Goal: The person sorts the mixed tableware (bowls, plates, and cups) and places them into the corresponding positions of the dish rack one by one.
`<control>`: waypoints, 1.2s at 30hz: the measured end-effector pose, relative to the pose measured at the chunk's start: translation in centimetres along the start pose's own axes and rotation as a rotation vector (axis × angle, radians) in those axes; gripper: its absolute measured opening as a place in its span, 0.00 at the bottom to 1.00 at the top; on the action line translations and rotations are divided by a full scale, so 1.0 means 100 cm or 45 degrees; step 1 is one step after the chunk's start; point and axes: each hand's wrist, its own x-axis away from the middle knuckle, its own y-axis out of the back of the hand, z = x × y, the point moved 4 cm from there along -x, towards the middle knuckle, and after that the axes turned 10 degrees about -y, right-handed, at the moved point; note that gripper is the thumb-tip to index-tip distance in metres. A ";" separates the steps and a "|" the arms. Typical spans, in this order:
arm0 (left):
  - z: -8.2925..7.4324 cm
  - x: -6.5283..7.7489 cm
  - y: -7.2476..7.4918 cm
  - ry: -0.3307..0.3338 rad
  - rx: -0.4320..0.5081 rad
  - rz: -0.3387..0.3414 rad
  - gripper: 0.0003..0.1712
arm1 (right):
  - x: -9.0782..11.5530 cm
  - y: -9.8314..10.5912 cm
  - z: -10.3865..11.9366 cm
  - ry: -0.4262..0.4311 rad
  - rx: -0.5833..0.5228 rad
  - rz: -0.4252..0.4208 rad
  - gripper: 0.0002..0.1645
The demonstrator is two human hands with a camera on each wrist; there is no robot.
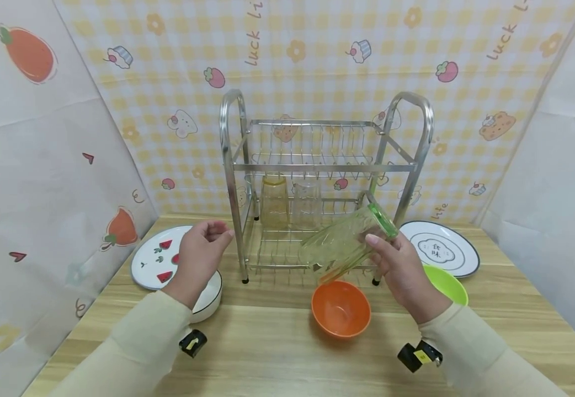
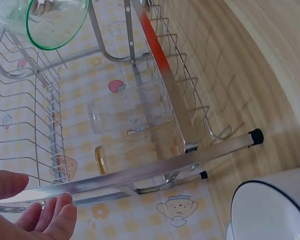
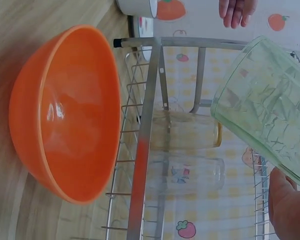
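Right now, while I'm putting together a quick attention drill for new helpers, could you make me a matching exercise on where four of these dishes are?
Dishes:
1. green glass
2. orange bowl
3. amber glass
4. watermelon-print plate

Places:
A. standing inside the metal rack
B. on the table, left of the rack
C. gripped by the right hand
D. on the table, in front of the rack

Right pairs: 1-C, 2-D, 3-A, 4-B
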 end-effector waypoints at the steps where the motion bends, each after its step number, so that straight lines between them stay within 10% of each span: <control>1: 0.000 -0.001 0.001 -0.004 -0.003 0.001 0.18 | 0.000 0.001 0.000 0.001 0.007 -0.009 0.28; 36: 0.000 -0.039 -0.010 0.007 -0.096 0.124 0.30 | -0.029 0.010 -0.002 -0.011 0.474 -0.320 0.45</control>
